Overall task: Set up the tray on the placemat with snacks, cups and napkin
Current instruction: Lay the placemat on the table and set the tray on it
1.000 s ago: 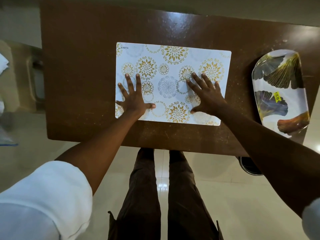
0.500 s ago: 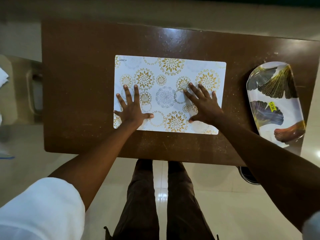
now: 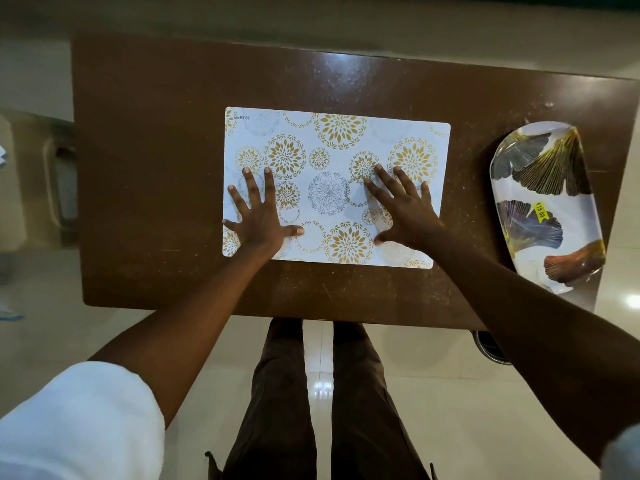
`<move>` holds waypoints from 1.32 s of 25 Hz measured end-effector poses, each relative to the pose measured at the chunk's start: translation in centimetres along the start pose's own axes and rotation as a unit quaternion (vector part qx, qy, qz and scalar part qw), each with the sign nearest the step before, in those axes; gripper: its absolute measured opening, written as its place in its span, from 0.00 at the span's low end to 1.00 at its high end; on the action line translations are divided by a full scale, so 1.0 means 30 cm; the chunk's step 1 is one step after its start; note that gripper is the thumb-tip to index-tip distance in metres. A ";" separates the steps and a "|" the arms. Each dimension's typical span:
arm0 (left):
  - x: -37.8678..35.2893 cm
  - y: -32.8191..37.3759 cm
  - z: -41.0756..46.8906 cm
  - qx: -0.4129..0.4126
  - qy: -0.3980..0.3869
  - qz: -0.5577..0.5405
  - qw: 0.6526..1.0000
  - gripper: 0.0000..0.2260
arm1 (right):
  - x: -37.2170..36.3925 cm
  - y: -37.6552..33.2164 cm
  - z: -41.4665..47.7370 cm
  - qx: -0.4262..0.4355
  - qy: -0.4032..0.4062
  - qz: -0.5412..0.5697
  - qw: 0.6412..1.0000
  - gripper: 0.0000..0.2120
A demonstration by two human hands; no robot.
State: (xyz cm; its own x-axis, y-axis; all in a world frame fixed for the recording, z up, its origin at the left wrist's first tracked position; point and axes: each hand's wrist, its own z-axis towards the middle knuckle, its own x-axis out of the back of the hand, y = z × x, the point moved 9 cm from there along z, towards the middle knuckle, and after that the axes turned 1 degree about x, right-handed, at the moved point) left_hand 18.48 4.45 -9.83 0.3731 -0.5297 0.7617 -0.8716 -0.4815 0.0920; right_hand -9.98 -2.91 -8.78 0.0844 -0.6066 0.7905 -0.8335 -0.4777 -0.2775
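Both hands flat on the placemat (image 3: 332, 140) — tray (image 3: 568, 209) lies well right.

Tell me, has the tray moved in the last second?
No. The tray lies at the table's right end, equally far from the placemat; only the camera shifted.

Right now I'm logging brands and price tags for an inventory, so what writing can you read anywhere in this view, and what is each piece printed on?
"KUBER": printed upside down from this viewpoint in the far left corner of the white rectangular placemat with gold floral circles.
"79.00", possibly with a leading character too small to read: on the yellow sticker on the white oblong tray with leaf prints.
No other text shows.
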 end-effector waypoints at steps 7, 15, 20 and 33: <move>0.033 0.058 -0.014 0.006 -0.011 0.024 1.000 0.65 | 0.009 0.001 -0.002 0.000 -0.012 0.004 1.000 0.60; 0.172 0.898 -0.056 -0.240 -0.011 -0.046 0.970 0.46 | 0.193 0.347 -0.237 -0.196 0.132 0.096 0.967 0.53; 0.148 1.330 -0.080 -0.285 -0.084 -0.193 0.935 0.32 | 0.105 0.768 -0.696 -0.441 0.261 0.243 0.823 0.51; -0.008 1.664 0.072 -0.262 -0.066 -0.084 0.959 0.08 | -0.354 0.855 -1.184 -0.654 0.387 0.507 0.407 0.22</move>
State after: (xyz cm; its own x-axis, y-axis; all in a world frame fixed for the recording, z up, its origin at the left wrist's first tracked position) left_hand -24.44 -20.97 -6.80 0.5294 -0.5751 0.6236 -0.8230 -0.1698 0.5421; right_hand -51.65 13.86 -4.89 -0.4413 0.5529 0.7068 0.1543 0.8227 -0.5472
